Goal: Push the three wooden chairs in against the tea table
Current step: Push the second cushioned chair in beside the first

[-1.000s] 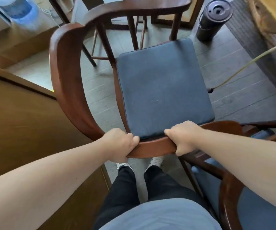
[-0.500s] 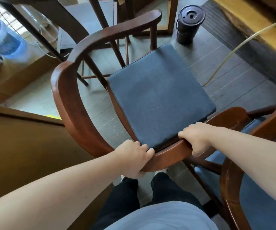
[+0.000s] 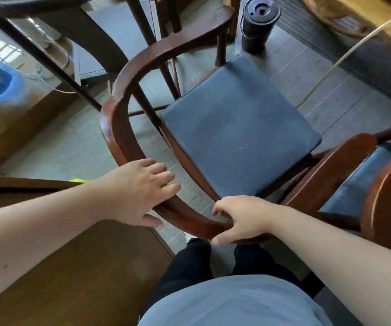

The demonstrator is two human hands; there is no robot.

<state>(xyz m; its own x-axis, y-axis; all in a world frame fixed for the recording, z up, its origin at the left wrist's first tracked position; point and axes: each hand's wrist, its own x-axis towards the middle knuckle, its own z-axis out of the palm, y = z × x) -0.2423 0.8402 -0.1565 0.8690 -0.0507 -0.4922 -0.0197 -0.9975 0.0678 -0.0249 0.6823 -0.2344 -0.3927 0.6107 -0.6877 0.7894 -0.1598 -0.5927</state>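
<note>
The chair stands angled toward the tea surface, not yet against it. The left hand rests flat on its curved back rail, fingers spread; the right hand curls loosely around the rail, likely to steer the push.

Bare forearms, a light blue top and black trousers.

I count two reddish-brown wooden armchairs with blue seat cushions, one black lidded cylindrical container, one pale yellow hose, two bare hands
</note>
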